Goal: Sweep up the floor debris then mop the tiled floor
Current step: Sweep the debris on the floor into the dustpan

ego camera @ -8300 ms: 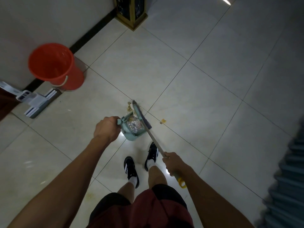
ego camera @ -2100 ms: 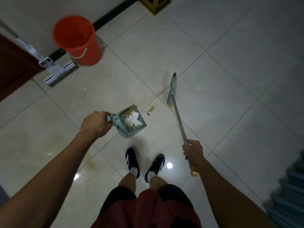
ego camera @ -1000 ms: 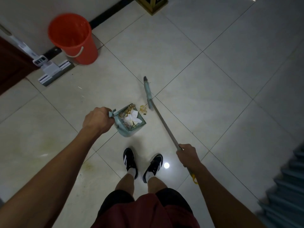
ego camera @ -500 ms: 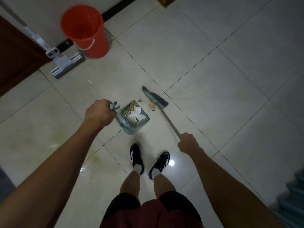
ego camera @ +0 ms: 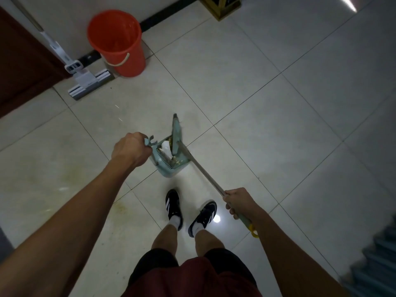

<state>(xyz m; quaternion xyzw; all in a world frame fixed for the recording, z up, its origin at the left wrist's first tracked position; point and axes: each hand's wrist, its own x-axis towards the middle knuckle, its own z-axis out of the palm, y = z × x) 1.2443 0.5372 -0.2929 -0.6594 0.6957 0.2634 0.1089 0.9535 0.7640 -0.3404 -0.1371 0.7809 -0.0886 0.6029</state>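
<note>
A teal dustpan (ego camera: 169, 168) sits on the pale tiled floor (ego camera: 246, 86) just ahead of my feet, with white paper and brownish scraps (ego camera: 167, 151) inside it. My left hand (ego camera: 130, 149) is shut on its handle at the left. The teal broom head (ego camera: 177, 133) stands on edge in the mouth of the dustpan. Its metal shaft (ego camera: 203, 173) runs down and right to my right hand (ego camera: 240, 201), which grips it near the yellow-tipped end.
An orange bucket (ego camera: 116, 42) stands against the wall at the upper left. A white flat mop (ego camera: 85, 81) leans beside it by a dark wooden door (ego camera: 23, 67). Grey-blue stair steps (ego camera: 377, 260) lie at the lower right. A gold-trimmed stand (ego camera: 220, 6) sits at the top.
The broom head has swung left into the dustpan's mouth, pushing the last scraps off the tile and into the pan. My left hand has kept hold of the dustpan.
</note>
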